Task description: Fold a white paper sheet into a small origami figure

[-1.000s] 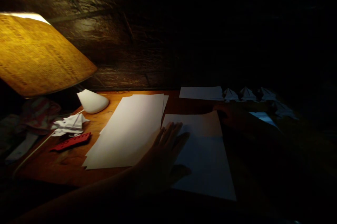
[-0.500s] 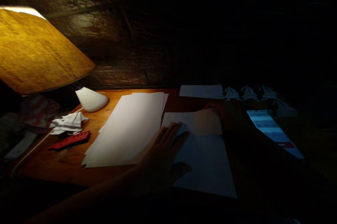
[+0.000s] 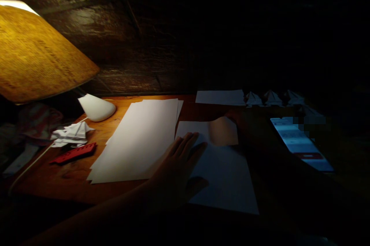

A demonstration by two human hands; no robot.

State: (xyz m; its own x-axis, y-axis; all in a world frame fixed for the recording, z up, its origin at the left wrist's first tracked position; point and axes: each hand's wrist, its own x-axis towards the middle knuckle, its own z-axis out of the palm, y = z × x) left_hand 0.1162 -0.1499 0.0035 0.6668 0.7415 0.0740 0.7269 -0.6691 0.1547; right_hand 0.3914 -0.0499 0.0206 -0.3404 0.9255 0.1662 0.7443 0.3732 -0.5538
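A white sheet of paper (image 3: 222,184) lies on the wooden table in front of me, partly in shadow. My left hand (image 3: 180,165) rests flat on its left side, fingers stretched out and holding nothing. At the sheet's far right corner is my right hand (image 3: 235,117), very dark, with its fingers at the paper's edge. There the far part of the sheet is bent over into a raised, curved flap (image 3: 223,132). Most of the right hand's fingers are lost in the dark, but they seem to pinch that corner.
Left of the sheet lies a stack of white paper (image 3: 138,138). Beyond are a lit lamp (image 3: 43,57), crumpled folded paper (image 3: 72,134) and a red object (image 3: 73,153). Folded paper pieces (image 3: 273,98) and another paper (image 3: 219,97) line the back; a lit phone (image 3: 300,144) lies right.
The right hand has drawn the raised corner slightly left, and the flap curves more. The left hand stays in place on the sheet. My view has shifted a little.
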